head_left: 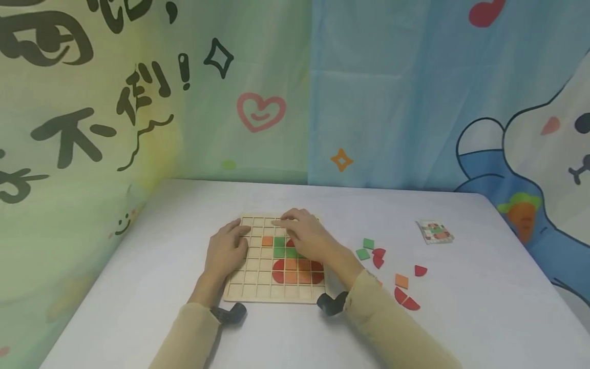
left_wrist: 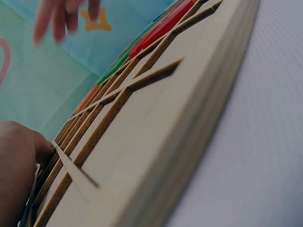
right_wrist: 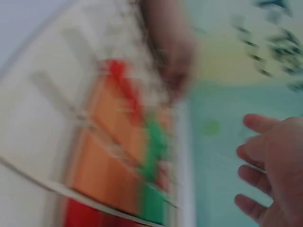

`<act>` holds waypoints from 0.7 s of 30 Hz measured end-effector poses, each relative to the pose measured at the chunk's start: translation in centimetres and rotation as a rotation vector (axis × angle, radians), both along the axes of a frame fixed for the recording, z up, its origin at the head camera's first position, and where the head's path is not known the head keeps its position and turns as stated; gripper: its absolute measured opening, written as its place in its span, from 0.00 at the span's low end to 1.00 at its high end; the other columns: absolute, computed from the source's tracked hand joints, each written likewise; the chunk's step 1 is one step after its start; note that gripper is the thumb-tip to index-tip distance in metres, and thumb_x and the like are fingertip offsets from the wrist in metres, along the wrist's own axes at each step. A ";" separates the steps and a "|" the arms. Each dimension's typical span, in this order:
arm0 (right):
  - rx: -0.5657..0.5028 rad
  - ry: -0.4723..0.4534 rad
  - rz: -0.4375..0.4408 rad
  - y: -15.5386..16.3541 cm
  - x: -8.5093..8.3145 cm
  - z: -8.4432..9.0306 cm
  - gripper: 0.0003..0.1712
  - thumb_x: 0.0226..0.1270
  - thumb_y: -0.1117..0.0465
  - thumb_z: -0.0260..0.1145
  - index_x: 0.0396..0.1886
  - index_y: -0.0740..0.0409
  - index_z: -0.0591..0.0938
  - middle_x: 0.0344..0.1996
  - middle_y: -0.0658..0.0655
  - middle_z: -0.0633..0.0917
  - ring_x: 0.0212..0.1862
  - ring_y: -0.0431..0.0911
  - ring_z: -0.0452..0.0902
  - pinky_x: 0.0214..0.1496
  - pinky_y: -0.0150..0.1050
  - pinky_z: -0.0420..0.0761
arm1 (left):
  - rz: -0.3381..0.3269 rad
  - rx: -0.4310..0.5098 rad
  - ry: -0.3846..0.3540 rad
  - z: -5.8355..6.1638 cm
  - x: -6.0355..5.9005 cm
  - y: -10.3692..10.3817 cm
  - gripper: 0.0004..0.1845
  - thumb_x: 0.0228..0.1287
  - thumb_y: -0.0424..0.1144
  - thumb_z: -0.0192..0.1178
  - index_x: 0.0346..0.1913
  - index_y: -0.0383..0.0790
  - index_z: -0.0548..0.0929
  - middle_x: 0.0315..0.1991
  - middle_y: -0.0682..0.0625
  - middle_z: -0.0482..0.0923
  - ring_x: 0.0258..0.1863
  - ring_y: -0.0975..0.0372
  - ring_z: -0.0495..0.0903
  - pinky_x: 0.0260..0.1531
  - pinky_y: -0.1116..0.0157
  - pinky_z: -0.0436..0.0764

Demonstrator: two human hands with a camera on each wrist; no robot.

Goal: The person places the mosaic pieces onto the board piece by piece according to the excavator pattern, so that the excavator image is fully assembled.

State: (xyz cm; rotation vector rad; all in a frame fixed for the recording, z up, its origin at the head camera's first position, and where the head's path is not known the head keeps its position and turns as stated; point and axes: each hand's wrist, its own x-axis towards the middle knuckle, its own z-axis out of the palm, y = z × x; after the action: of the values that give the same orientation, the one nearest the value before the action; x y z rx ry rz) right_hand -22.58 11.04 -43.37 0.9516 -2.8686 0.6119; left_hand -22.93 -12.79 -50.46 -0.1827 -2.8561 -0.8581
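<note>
While your left hand [head_left: 229,249] rests flat on the wooden grid board's [head_left: 258,287] left edge, fingers relaxed, nothing is held. Your right hand [head_left: 306,234] hovers over the coloured tiles [head_left: 297,271], fingers loosely spread, empty.

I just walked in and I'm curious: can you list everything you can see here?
Grid board: one, pale wood, table centre.
Placed pieces: several, red, orange, green, in the board's cells.
Loose pieces: about eight, red, green, orange, right of the board.
Card stack: one, patterned, far right.
Table: one, white cloth.
Backdrop: green and blue, cartoon drawings.
Left hand: rests on the board's left edge.
Right hand: over the board's upper cells.
</note>
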 end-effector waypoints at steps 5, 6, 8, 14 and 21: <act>-0.176 -0.091 -0.177 5.4 0.2 2.1 0.17 0.70 0.61 0.57 0.57 0.52 0.79 0.53 0.58 0.78 0.58 0.54 0.72 0.63 0.52 0.73 | -0.003 0.007 -0.001 0.1 0.0 0.1 0.20 0.63 0.38 0.48 0.55 0.47 0.80 0.68 0.48 0.68 0.69 0.50 0.64 0.70 0.44 0.59; -0.172 -0.122 -0.229 6.6 0.2 2.4 0.18 0.70 0.59 0.58 0.58 0.52 0.79 0.54 0.58 0.78 0.58 0.54 0.72 0.62 0.53 0.73 | -0.004 0.006 0.003 0.2 0.0 0.2 0.20 0.63 0.38 0.48 0.55 0.46 0.80 0.68 0.48 0.68 0.69 0.50 0.64 0.69 0.44 0.59; -0.135 -0.174 -0.319 9.0 0.3 2.5 0.20 0.68 0.57 0.60 0.58 0.53 0.78 0.54 0.60 0.78 0.57 0.56 0.73 0.60 0.55 0.75 | -0.005 0.007 0.009 0.2 0.0 0.1 0.20 0.63 0.38 0.48 0.55 0.46 0.80 0.68 0.47 0.68 0.69 0.50 0.64 0.69 0.43 0.59; -0.071 -0.336 -0.514 15.2 0.8 1.0 0.25 0.64 0.52 0.64 0.58 0.57 0.76 0.54 0.67 0.77 0.54 0.60 0.73 0.52 0.56 0.77 | -0.006 0.013 0.020 0.2 0.0 0.1 0.19 0.62 0.37 0.49 0.54 0.46 0.81 0.67 0.47 0.69 0.68 0.49 0.65 0.69 0.44 0.60; -0.172 -0.597 -0.659 18.3 2.1 -0.9 0.30 0.63 0.45 0.63 0.59 0.56 0.73 0.57 0.68 0.73 0.54 0.61 0.69 0.38 0.50 0.82 | -0.006 0.002 0.023 0.2 -0.1 0.1 0.20 0.62 0.38 0.48 0.55 0.46 0.81 0.67 0.47 0.69 0.68 0.50 0.65 0.69 0.44 0.60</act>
State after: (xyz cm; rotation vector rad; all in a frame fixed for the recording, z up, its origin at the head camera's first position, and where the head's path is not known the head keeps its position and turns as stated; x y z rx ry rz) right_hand -20.44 29.36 -44.25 -0.2723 -3.2336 1.1699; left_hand -23.04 -12.71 -50.28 -0.1988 -2.8354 -0.8538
